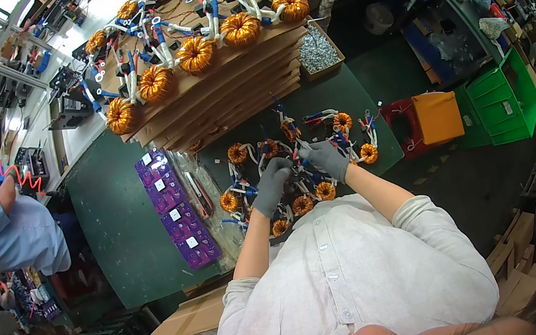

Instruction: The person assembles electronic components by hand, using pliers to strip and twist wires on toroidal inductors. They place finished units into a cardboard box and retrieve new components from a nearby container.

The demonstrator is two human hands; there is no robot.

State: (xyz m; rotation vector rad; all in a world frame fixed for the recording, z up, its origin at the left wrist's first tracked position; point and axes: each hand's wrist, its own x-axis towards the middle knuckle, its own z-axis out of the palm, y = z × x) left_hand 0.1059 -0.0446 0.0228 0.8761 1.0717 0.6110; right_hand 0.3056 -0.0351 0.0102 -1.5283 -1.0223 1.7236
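Observation:
Both my hands wear grey gloves and work over a cluster of several orange wound coils [301, 203] with white and blue leads, spread on a dark tray on the green table [119, 215]. My left hand [272, 182] curls down over the coils at the tray's middle. Just beside it, my right hand [326, 158] pinches a lead or coil; what exactly it grips is too small to tell.
A stack of cardboard sheets [220, 97] topped with several larger orange coils [240, 27] rises behind the tray. Purple packets [175, 209] lie to the left, a box of metal parts [318, 51] to the right. Another person in blue [7, 231] stands far left. Green [503, 98] and orange [438, 116] bins sit on the right.

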